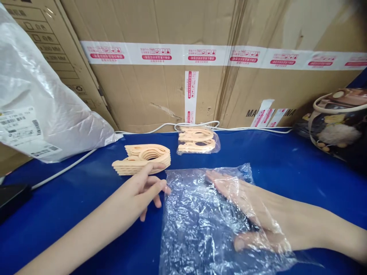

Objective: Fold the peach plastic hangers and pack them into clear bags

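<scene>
A clear plastic bag (195,229) lies crinkled on the blue table. My right hand (252,206) is inside it, flat, with the thumb apart from the outstretched fingers. At the bag's left edge is my left hand (149,185), its fingers apart; its thumb and a fingertip come close to the film, and contact cannot be made out. Just beyond the left index finger sits a stack of beige plastic pieces (140,160) that look like folded hangers. Farther back, similar beige pieces (197,140) lie wrapped in clear film.
Large cardboard boxes (149,88) wall off the back. A white shipping bag (54,95) stands at the left, above a black object (14,200). White cable (160,128) runs along the box base. A dark patterned bag (338,126) with a light handle stands at the right.
</scene>
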{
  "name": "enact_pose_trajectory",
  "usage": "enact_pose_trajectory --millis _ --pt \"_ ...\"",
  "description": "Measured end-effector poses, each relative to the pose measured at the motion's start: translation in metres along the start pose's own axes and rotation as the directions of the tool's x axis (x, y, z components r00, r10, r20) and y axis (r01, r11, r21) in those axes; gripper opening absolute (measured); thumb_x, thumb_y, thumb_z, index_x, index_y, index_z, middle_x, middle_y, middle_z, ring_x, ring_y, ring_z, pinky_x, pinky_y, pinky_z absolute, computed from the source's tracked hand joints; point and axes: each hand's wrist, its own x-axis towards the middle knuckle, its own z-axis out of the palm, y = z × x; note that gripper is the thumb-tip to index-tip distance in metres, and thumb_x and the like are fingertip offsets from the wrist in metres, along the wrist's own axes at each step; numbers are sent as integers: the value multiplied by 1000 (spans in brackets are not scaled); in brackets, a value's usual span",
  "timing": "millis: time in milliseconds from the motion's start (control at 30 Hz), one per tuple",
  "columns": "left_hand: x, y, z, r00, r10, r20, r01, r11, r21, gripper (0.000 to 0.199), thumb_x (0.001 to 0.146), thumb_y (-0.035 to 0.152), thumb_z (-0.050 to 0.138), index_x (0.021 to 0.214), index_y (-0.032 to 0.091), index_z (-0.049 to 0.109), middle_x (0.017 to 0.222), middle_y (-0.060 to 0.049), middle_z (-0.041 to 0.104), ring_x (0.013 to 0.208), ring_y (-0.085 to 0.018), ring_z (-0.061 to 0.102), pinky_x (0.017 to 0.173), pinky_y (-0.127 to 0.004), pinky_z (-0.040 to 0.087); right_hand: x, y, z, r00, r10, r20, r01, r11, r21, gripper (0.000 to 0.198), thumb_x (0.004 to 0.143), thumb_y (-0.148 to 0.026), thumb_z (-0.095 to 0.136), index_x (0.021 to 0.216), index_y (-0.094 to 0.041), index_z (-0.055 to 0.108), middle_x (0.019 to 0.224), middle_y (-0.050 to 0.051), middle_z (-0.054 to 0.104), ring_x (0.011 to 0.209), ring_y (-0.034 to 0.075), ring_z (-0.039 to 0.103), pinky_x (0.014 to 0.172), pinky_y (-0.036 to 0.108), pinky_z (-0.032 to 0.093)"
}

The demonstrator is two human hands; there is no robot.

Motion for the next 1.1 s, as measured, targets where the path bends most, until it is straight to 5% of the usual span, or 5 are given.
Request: enact_pose_trajectory --millis 300,467,567,767,1100 --pt "-6 10 3 998 -59 35 60 998 -19 30 77 40 62 95 23 44 62 4 57 56 -14 52 30 -13 37 -2 -3 -2 999 12 31 -13 999 35 95 85 -50 59 150 -28 -7 157 8 -4 142 30 3 112 49 16" --pt "-2 3 2 996 34 84 -26 995 -100 32 75 39 65 98 20 55 101 -5 61 77 -16 58 45 -20 52 0 -4 -5 990 85 109 -93 993 73 91 82 -53 61 151 -32 4 157 5 -4 142 34 0 110 56 18" --pt "-2 5 3 995 -8 104 26 984 -176 33 77 38 66 101 17 60 105 -7 61 81 -16 60 51 -21 53 0 -5 -8 988 99 119 -112 988 107 87 82 -53 61 150 -35 10 158 3 0 142 35 1 110 58 17" --pt "2 1 9 995 -56 86 83 931 -354 38 76 44 69 97 18 50 88 -4 63 60 -14 62 38 -20 48 -3 -8 -12 982 92 165 -106 992 76 86 85 -56 56 150 -35 4 157 3 -6 141 34 -1 110 58 14" --pt "4 -8 22 999 44 3 -40 915 -402 39 73 39 69 85 24 36 60 8 55 40 -10 54 32 -19 47 -8 -7 -9 991 -21 130 7 994 109 84 88 -36 56 151 -34 1 158 0 -7 142 30 -2 112 53 17"
